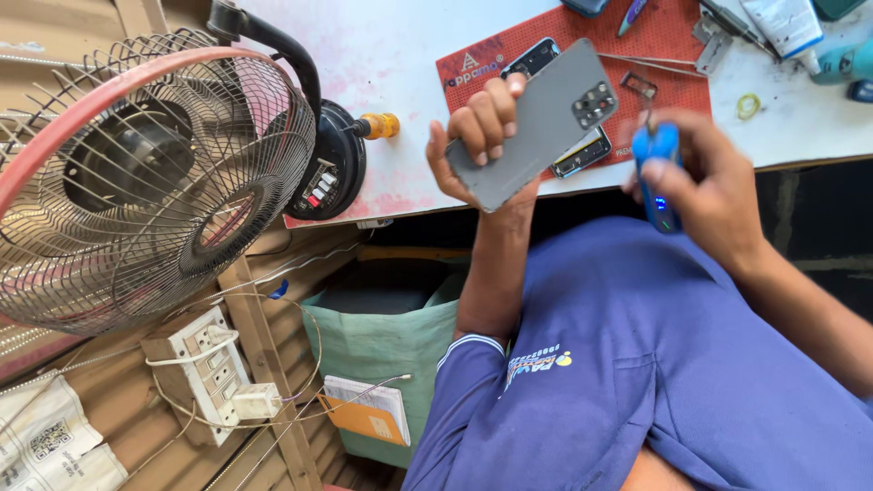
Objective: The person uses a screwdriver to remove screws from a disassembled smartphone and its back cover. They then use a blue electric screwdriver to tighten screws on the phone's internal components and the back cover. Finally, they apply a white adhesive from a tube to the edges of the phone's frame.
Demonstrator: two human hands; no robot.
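Both hands are full: left hand (477, 136) grips a grey phone (536, 123), slanting up-right. Right hand (705, 186) clasps a blue electric screwdriver (659, 173) just beside its camera end.

Single head view, close, steeply down over own chest toward white table (391, 55); apparently tilted.

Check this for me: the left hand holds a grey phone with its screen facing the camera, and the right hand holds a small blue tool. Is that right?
Not quite. The head view shows the grey phone in the left hand with its back, camera cluster and all, facing the camera, not its screen. The right hand does hold a small blue tool.
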